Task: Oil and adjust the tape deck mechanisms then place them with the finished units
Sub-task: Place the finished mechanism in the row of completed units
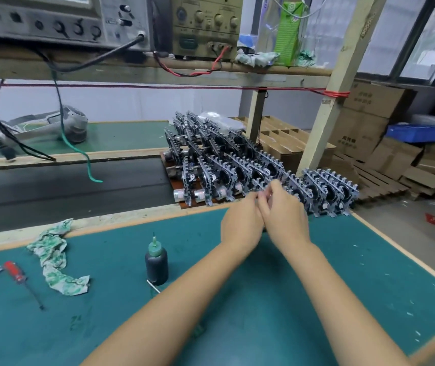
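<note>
Dozens of tape deck mechanisms [240, 165] stand on edge in tight rows at about one o'clock, on the far edge of the green counter [290, 286] and on a brown board beside it. Each shows a grey toothed plastic frame, a dark round wheel and a small silver motor can low on one side. Both hands meet at the near row: left hand [240, 220] and right hand [285, 217] have fingertips drawn together at the edge of one unit, though whether either grip is clamped on it cannot be told through the blur. Judged light, rigid, with thin brittle teeth and exposed moving parts; best taken by the frame edges, clear of wheels. Oil bottle [156, 262] stands at seven o'clock of the hands; red screwdriver [17, 273] and rag [55, 257] lie further left.
</note>
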A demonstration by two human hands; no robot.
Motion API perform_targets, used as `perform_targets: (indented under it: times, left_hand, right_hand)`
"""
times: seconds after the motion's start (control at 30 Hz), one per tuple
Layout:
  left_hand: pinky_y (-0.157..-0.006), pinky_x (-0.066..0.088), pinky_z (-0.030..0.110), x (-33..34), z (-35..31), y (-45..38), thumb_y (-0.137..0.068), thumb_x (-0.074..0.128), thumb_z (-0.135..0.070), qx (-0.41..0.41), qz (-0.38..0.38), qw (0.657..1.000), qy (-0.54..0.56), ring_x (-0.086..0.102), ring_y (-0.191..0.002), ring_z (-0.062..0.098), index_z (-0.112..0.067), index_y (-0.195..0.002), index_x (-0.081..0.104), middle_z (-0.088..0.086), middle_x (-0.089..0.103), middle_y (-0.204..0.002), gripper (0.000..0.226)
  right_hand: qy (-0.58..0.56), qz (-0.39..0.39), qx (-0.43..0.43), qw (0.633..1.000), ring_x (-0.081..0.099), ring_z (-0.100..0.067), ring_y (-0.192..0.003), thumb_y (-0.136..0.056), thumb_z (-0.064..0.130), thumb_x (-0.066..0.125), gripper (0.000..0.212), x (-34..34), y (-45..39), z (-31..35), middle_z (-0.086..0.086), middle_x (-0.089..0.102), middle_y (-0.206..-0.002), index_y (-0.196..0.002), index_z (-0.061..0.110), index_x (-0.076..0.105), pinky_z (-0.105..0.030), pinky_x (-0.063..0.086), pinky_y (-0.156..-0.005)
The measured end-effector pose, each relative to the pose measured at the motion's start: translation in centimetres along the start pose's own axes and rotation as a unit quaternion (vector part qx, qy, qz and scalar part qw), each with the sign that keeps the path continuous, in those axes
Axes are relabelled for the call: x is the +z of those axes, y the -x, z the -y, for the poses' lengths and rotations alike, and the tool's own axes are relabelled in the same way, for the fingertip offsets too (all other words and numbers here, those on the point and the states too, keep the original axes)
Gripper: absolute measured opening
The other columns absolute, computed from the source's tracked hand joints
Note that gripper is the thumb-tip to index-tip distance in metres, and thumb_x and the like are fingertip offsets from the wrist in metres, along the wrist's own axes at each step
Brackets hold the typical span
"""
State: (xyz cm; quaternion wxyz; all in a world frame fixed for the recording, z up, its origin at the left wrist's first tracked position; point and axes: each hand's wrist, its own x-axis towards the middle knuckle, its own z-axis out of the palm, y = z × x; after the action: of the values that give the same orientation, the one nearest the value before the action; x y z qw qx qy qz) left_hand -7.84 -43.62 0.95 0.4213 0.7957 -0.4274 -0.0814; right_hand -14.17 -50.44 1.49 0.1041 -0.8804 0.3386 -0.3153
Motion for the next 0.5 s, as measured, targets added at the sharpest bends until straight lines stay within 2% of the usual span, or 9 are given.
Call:
perform_targets:
  times: [0.1,0.2,0.27,0.37,0.43,0.5]
  left_hand:
    - [-0.072,0.051,0.041,-4.9,2.0,6.0,-0.099,0.038,-0.025,0.030,-0.048,0.998,0.007,0.067,-0.074,0.026,-0.024,-0.106,0.064,0.004,0.071,-0.083,0.027]
    - [-0.064,0.052,0.029,-10.7,5.1,12.1,-0.098,0.042,-0.021,0.006,-0.052,0.998,0.020,0.065,-0.053,0.010,-0.029,-0.090,0.063,-0.009,0.067,-0.066,0.024]
    - [-0.056,0.047,0.019,-14.3,7.5,15.5,-0.097,0.044,-0.018,-0.024,-0.064,0.998,0.007,0.063,-0.049,0.006,-0.029,-0.085,0.063,-0.017,0.064,-0.062,0.025]
    - [-0.051,0.041,0.012,-18.6,11.1,19.5,-0.096,0.047,-0.013,-0.087,-0.079,0.992,-0.046,0.061,-0.047,0.004,-0.027,-0.080,0.063,-0.020,0.061,-0.055,0.027]
    - [-0.053,0.041,0.014,-21.2,13.5,21.4,-0.096,0.047,-0.013,-0.139,-0.097,0.981,-0.095,0.060,-0.047,0.003,-0.028,-0.077,0.063,-0.021,0.061,-0.053,0.029]
    - [-0.058,0.044,0.024,-23.5,15.8,22.8,-0.096,0.049,-0.018,-0.196,-0.124,0.959,-0.166,0.062,-0.055,0.004,-0.035,-0.079,0.061,-0.025,0.060,-0.055,0.027]
  right_hand:
    - [-0.149,0.021,-0.046,0.988,0.055,-0.032,-0.066,-0.097,0.030,0.044,0.021,-0.5,4.5,5.1,-0.006,0.061,-0.068,-0.083,0.014,0.046,-0.040,0.039,-0.059]
    - [-0.198,0.101,-0.119,0.968,0.053,-0.030,-0.066,-0.098,0.032,0.044,0.023,0.0,8.5,10.9,-0.001,0.056,-0.064,-0.080,0.017,0.044,-0.042,0.040,-0.061]
    - [-0.209,0.160,-0.173,0.949,0.054,-0.032,-0.070,-0.099,0.035,0.040,0.023,1.1,10.5,14.6,-0.002,0.058,-0.069,-0.081,0.020,0.039,-0.041,0.039,-0.062]
    - [-0.202,0.230,-0.234,0.923,0.055,-0.036,-0.081,-0.100,0.035,0.035,0.019,3.7,12.7,19.8,-0.010,0.064,-0.084,-0.088,0.020,0.037,-0.039,0.032,-0.061]
    - [-0.199,0.264,-0.271,0.904,0.056,-0.037,-0.085,-0.101,0.032,0.034,0.017,5.6,13.7,23.4,-0.013,0.064,-0.093,-0.093,0.018,0.040,-0.038,0.027,-0.062]
    - [-0.193,0.282,-0.317,0.884,0.057,-0.037,-0.089,-0.100,0.029,0.036,0.018,7.6,14.5,26.7,-0.013,0.063,-0.099,-0.097,0.013,0.045,-0.038,0.029,-0.064]
